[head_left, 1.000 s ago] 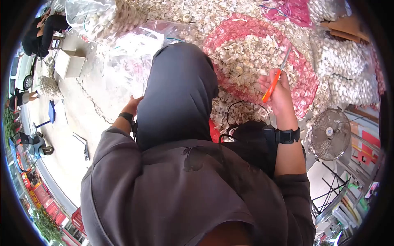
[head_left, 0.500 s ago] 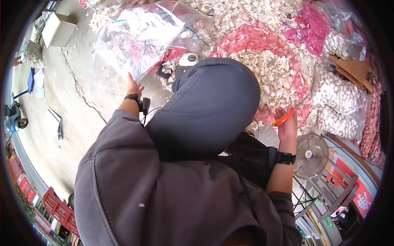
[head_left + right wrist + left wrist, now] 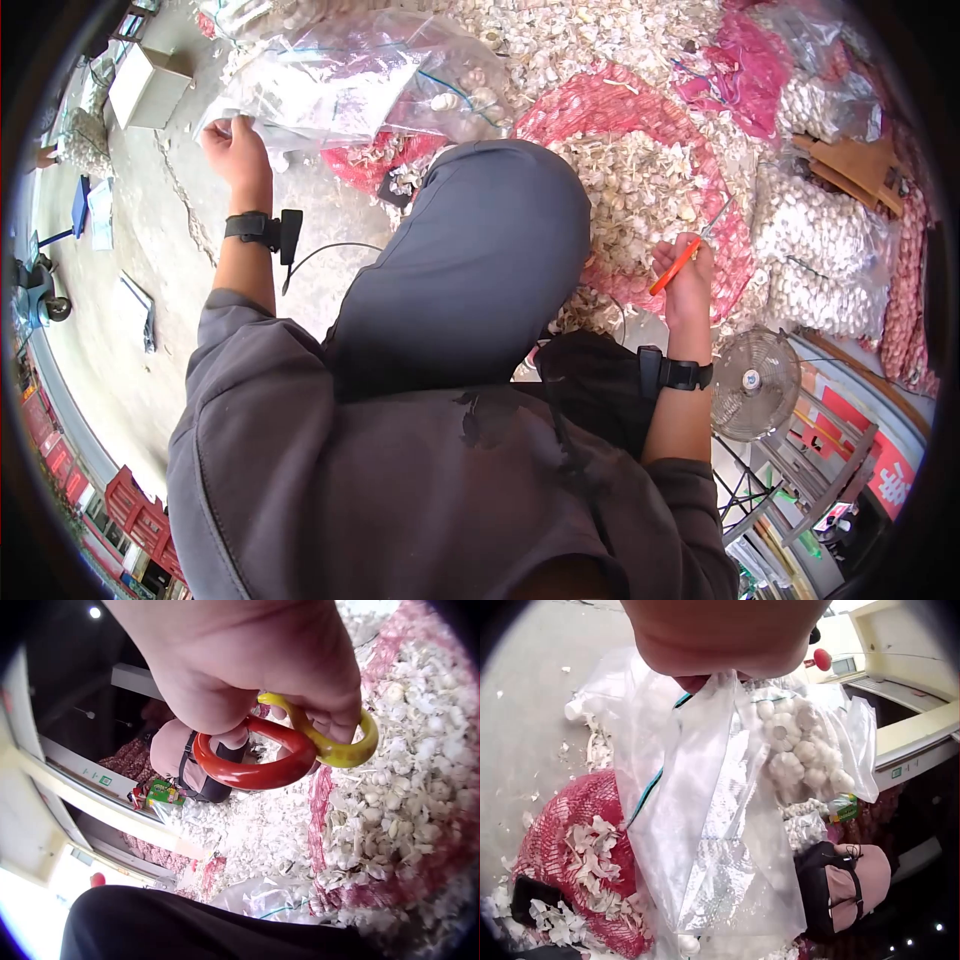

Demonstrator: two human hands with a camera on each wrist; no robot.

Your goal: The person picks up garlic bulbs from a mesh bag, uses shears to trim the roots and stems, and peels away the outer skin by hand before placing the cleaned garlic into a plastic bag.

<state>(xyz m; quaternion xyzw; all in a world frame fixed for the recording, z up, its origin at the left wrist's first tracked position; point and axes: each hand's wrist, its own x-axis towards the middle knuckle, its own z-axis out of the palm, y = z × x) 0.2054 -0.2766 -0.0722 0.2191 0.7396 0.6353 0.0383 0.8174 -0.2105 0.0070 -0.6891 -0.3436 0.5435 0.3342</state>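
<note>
My left hand [image 3: 240,160] pinches the edge of a clear plastic bag [image 3: 345,95] left of my raised knee. Up close in the left wrist view, the bag's film [image 3: 705,795] hangs from under the fingers, with white garlic bulbs [image 3: 787,742] showing behind it. My right hand [image 3: 687,285] holds scissors [image 3: 675,272] with one orange and one yellow handle loop [image 3: 352,752]. Their blades point away from me over a red mesh sack [image 3: 740,255] spread with garlic skins and cloves [image 3: 635,190].
Bags full of garlic [image 3: 825,235] and brown cardboard [image 3: 850,172] lie at the right, near a floor fan [image 3: 752,378]. A smaller red mesh sack [image 3: 562,817] of skins sits by my knee. At the far left stands a white box [image 3: 145,88]. Another person [image 3: 862,885] is behind the bag.
My left hand has gone from beside my leg out to the left and forward, and now grips the plastic bag's edge. The right hand keeps the scissors. The head view has shifted.
</note>
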